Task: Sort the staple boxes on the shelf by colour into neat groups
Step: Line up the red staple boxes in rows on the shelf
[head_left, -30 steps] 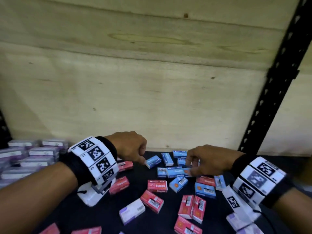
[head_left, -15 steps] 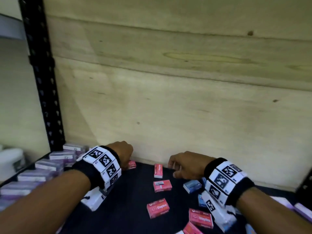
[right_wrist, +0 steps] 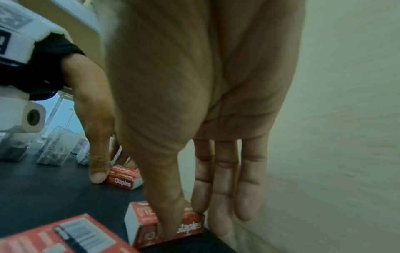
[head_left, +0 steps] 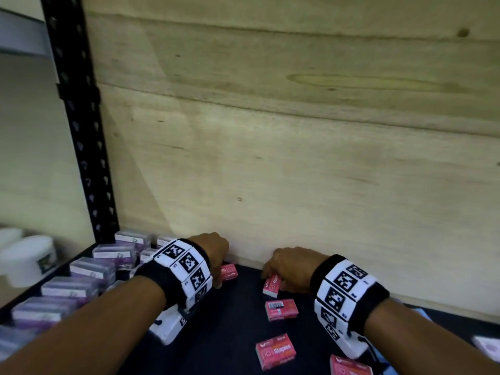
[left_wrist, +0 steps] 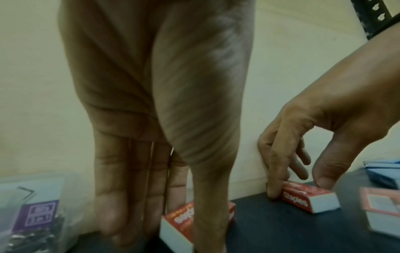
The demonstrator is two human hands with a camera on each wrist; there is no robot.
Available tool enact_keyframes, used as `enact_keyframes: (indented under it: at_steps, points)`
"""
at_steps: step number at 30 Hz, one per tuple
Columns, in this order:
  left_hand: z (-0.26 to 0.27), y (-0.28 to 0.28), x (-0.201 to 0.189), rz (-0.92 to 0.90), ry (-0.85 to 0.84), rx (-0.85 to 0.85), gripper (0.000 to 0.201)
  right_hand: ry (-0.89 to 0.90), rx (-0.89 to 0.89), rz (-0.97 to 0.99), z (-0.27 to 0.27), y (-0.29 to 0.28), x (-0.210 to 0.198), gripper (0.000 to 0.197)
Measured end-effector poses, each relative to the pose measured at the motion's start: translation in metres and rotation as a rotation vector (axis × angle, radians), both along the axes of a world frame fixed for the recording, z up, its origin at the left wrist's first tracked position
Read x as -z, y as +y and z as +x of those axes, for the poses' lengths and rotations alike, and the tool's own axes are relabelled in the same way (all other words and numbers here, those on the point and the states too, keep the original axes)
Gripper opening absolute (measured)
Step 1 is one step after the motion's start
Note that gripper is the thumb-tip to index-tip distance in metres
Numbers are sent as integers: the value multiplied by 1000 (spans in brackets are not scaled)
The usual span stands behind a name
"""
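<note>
Both hands are down at the back of the shelf point(head_left: 238, 320), each on one red staple box. The left hand point(head_left: 213, 250) pinches the left red box point(head_left: 229, 272) between thumb and fingers, just beside the wooden back panel point(head_left: 297, 158). The right hand point(head_left: 292, 266) pinches the right red box point(head_left: 272, 285) the same way, thumb on the near side, index finger on the far end, the box tipped up on its edge.

The likely slip, as I judge it: these boxes are small and light, so a narrow fingertip pinch could let one twist and drop, or open at its white end. Crowding the back panel leaves the fingers little room. The left wrist passes close to the purple boxes point(head_left: 81, 286) already grouped at the left and could nudge them out of line.

The left fingertips are hidden behind the wristband in the head view, blue boxes point(left_wrist: 383, 172) are cut off at the right, and motion blur smears most labels
</note>
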State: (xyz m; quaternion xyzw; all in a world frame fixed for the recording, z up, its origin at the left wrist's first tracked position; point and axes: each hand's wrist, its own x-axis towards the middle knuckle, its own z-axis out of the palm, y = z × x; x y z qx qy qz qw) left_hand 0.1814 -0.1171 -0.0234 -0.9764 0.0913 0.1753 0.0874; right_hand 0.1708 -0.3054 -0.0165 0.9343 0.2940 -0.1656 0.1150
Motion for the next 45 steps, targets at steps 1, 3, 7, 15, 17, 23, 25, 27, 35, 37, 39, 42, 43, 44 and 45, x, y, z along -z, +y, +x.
enact_keyframes:
  at_steps: [1, 3, 7, 15, 17, 23, 25, 27, 35, 37, 39, 42, 43, 44, 45]
  points:
    - [0, 0, 0, -7, 11, 2, 52, -8, -2, 1, 1, 0, 0, 49]
    - [0, 0, -1, -27, 23, 6, 54, -26, 11, 11, 0, -2, -1, 45]
    - [0, 0, -2, -89, 47, 30, 56, -43, 33, 23, -2, -5, -3, 35]
    - [-8, -12, -3, -201, 10, 150, 52, -4, 104, 57, -9, -9, -4, 37]
    - [-9, -14, -5, -194, 21, 188, 54, -1, 102, 21, -9, -10, -4, 35]
    - [-4, -10, -11, -362, -22, 125, 42, 32, 164, 85, -11, -11, -7, 27]
    - [-3, -8, -10, -405, -29, 105, 37, 11, 175, 91, -11, -8, -6, 28]
    - [-2, -7, -7, -454, -44, 84, 29, -9, 178, 72, -11, -4, -5, 31]
    - [-7, 0, -1, -257, -54, 47, 38, -8, 177, 65, -8, 7, -6, 30]
    - [-8, -1, -1, -190, -62, 50, 36, -21, 171, 67, -7, 9, -5, 27]
    - [-10, -3, -1, -137, -60, 60, 34, -24, 174, 65, -7, 11, -6, 28]
    - [-12, -4, -2, -109, -38, 70, 36, -14, 178, 57, -6, 12, -7, 31]
    - [-11, -4, -2, -125, -32, 67, 36, -7, 180, 60, -6, 12, -7, 31]
    - [-11, -4, -2, -145, -31, 63, 35, 3, 184, 67, -6, 11, -8, 31]
    - [-11, -3, -2, -156, -34, 63, 35, 11, 187, 73, -6, 11, -8, 31]
